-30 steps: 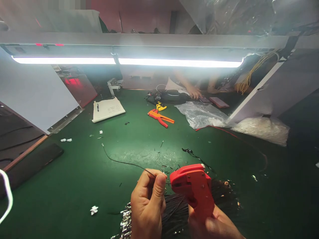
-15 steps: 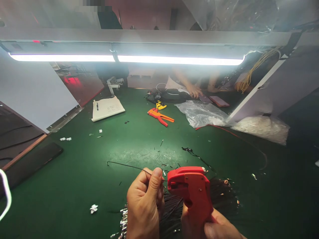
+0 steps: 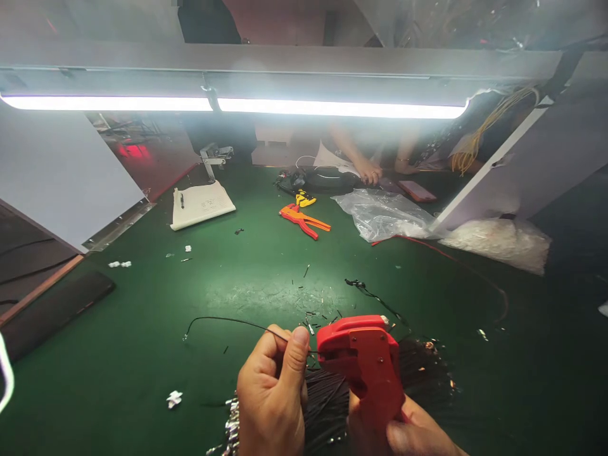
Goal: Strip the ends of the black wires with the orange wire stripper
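Note:
Between the thumb and fingers of my left hand is pinched a thin black wire. Its free length arcs out to the left and ends in a small shiny tip; the other end reaches the jaws of a red wire stripper. My right hand is wrapped round the stripper's handles, its fingers partly hidden. Whether the jaws bite on the wire I cannot tell. Beneath both hands lies a bundle of black wires with metal terminals at its left end.
Short black scraps litter the green mat. Farther back are an orange-red wire stripper, a yellow-black tool, a notebook and clear plastic bags. Across the table rests another person's hand. A lamp tube hangs above.
The wire's free end has swung left and down, so the wire bows more. Both hands keep their grips. The whole view has shifted slightly.

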{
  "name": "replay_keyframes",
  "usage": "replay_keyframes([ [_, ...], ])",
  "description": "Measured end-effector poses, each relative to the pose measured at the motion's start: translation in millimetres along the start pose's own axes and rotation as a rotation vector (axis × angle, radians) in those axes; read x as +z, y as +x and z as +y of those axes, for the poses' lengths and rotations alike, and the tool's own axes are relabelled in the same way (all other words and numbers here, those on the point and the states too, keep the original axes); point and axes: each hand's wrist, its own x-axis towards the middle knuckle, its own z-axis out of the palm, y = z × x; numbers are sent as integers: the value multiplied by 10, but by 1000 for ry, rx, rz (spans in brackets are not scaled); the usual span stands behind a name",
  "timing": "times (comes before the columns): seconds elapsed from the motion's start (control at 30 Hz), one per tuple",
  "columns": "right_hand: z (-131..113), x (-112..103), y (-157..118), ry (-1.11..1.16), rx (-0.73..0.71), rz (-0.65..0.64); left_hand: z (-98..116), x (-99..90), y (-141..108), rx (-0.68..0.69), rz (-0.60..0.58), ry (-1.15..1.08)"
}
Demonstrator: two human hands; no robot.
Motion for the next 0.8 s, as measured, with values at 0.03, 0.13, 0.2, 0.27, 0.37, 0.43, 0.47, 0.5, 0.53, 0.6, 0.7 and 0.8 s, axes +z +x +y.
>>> replay_keyframes([
  [0.03,-2,-2,-4,-18,-8,-2,2,1,-1,5,-1,16],
  [0.13,10,-10,-1,-48,-33,-5,3,-2,0,-1,-15,15],
  [0.2,52,-15,21,-54,-61,0,0,-8,3,-2,-20,13],
  [0.27,123,-16,53,-55,-95,8,-2,-12,5,2,-16,29],
  [0.37,244,-8,76,-41,-131,19,2,-11,5,-1,-15,50],
  [0.43,294,-1,54,-28,-131,31,9,-7,5,-6,-17,52],
  [0.47,304,0,32,-28,-128,44,12,-5,6,-7,-19,54],
  [0.5,304,0,6,-33,-123,61,13,-4,7,-10,-21,58],
  [0.53,296,-3,-19,-44,-118,78,13,-3,8,-13,-24,61],
  [0.6,260,-11,-61,-77,-105,108,11,-3,8,-18,-29,65],
  [0.7,187,-24,-90,-123,-68,126,7,-2,1,-18,-24,73],
  [0.8,121,-38,-103,-153,-22,128,2,-8,-6,-18,-14,74],
])
